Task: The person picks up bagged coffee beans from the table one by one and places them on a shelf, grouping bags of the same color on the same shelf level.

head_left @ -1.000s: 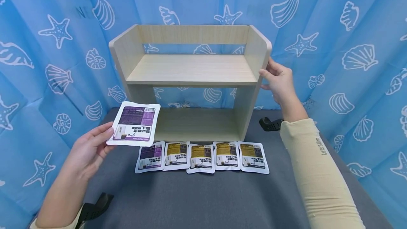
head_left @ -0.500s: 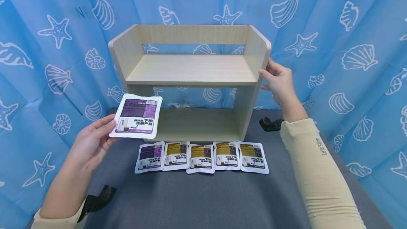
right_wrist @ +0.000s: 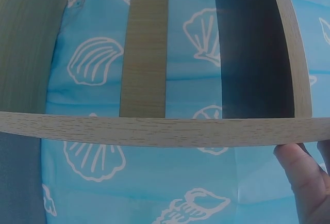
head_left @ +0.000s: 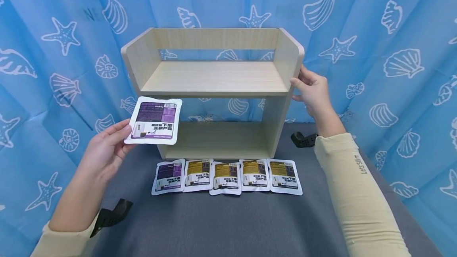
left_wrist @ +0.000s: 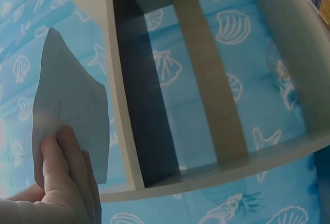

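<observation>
My left hand pinches a white-edged sachet with a purple printed label by its lower left corner. The sachet is raised in front of the left side of a pale wooden two-tier shelf. In the left wrist view the sachet's plain back faces the camera, with fingers lying across it. My right hand grips the shelf's right side panel, thumb at its front edge and the other fingers partly hidden behind it. The right wrist view catches that thumb against the panel's edge.
A row of several sachets lies on the grey tabletop before the shelf: a purple one at the left, yellow-brown ones to its right. A blue shell-print curtain hangs behind. Black straps sit at the wrists.
My left hand has raised the purple-labelled sachet, bringing it closer to the level of the shelf's middle board. My right hand stays at the side panel, and the row of sachets is unmoved.
</observation>
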A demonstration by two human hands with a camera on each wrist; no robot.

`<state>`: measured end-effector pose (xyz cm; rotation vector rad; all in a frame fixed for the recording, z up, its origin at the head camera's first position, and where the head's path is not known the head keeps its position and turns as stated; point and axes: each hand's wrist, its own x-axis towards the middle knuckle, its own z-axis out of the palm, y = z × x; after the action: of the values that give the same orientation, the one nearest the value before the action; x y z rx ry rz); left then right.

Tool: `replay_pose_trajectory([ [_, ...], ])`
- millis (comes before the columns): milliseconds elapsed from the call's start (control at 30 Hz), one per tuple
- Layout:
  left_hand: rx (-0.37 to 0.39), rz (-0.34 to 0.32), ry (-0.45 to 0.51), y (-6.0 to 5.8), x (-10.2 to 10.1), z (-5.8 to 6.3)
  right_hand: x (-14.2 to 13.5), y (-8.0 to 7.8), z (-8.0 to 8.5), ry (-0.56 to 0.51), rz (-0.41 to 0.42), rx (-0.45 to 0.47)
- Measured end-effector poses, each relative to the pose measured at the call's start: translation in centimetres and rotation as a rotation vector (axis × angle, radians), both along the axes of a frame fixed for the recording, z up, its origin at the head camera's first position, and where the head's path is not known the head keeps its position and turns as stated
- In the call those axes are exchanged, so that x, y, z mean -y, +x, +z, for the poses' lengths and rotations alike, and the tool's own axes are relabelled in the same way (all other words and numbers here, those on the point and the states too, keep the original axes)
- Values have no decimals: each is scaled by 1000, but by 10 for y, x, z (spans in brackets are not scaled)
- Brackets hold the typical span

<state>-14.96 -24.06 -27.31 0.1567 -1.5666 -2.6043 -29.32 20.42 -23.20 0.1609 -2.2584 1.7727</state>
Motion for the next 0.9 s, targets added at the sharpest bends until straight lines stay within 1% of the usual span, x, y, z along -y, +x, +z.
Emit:
replay_pose_trajectory([
  [200,16,11,46,-6,-1,7,-1,0,-1,4,-3,5],
  [433,-2,-13,80,-15,-4,12,-1,1,-1,-6,1,-12],
  [633,-12,-13,141,-23,-9,18,-1,1,-2,-14,6,-15],
  [900,10,-8,186,-31,-17,24,-1,0,-2,-22,8,-17],
])
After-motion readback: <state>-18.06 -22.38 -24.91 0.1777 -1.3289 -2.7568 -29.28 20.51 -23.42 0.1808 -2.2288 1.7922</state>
